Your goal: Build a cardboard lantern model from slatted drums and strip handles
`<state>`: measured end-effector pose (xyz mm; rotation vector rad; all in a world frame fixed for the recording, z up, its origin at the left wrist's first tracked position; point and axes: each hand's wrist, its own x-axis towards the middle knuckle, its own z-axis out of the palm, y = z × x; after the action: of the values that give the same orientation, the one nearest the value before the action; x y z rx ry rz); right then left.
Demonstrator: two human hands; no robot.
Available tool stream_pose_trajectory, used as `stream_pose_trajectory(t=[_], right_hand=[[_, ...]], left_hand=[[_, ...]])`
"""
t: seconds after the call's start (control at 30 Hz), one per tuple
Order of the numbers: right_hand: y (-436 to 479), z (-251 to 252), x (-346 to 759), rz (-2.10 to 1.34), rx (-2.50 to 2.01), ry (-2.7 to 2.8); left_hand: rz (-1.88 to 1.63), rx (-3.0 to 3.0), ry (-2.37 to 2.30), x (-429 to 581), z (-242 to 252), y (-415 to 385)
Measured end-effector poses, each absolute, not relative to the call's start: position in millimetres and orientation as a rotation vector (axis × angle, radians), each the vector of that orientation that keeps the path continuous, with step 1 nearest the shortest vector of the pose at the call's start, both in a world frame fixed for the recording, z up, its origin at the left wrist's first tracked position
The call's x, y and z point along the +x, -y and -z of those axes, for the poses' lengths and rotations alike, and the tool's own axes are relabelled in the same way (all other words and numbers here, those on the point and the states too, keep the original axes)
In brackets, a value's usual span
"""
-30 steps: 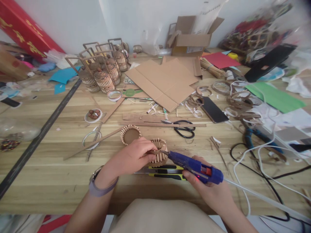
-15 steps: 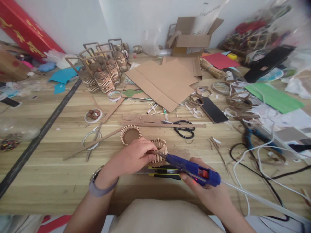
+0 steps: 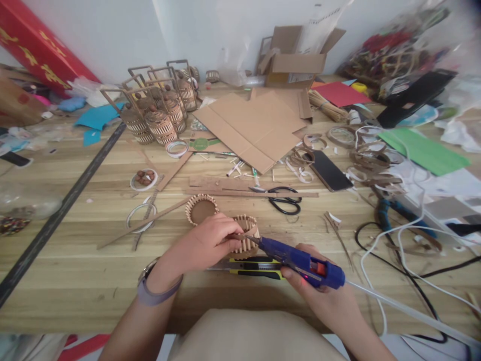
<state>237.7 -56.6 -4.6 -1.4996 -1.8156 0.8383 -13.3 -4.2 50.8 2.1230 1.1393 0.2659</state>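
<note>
My right hand (image 3: pixel 319 286) is wrapped round a blue hot glue gun (image 3: pixel 300 263), its nozzle pointing left to the rim of a small round basket (image 3: pixel 248 244) of light sticks. My left hand (image 3: pixel 214 243) is closed, thumb and fingers pinching a brown cardboard strip (image 3: pixel 249 232) that curves at the basket's rim. Part of the basket is hidden behind the fingers. Just beyond the left hand is a second round stick-walled piece (image 3: pixel 202 209) with a brown base. Below the basket lies a yellow and black utility knife (image 3: pixel 255 267).
Black-handled scissors (image 3: pixel 284 200) and cardboard strips (image 3: pixel 225 184) lie beyond the hands. A phone (image 3: pixel 330 170) and white cables (image 3: pixel 402 245) are to the right. Finished handled baskets (image 3: pixel 161 125) stand at the back left, beside cardboard sheets (image 3: pixel 251 125).
The glue gun has shifted slightly right, its nozzle drawing back a little from the strip. My left hand and the basket have hardly moved.
</note>
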Motion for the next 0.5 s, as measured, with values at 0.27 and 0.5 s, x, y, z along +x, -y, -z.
stream_pose_trajectory(t=[0.27, 0.5], right_hand=[[57.2, 6.8, 240.5, -0.800, -1.497, 1.809], [56.0, 6.4, 242.6, -0.759, -1.524, 1.819]], left_hand=[[-0.268, 2.101, -1.139, -15.1, -51.0, 4.3], [-0.275, 2.096, -1.139, -14.4, -51.5, 5.4]])
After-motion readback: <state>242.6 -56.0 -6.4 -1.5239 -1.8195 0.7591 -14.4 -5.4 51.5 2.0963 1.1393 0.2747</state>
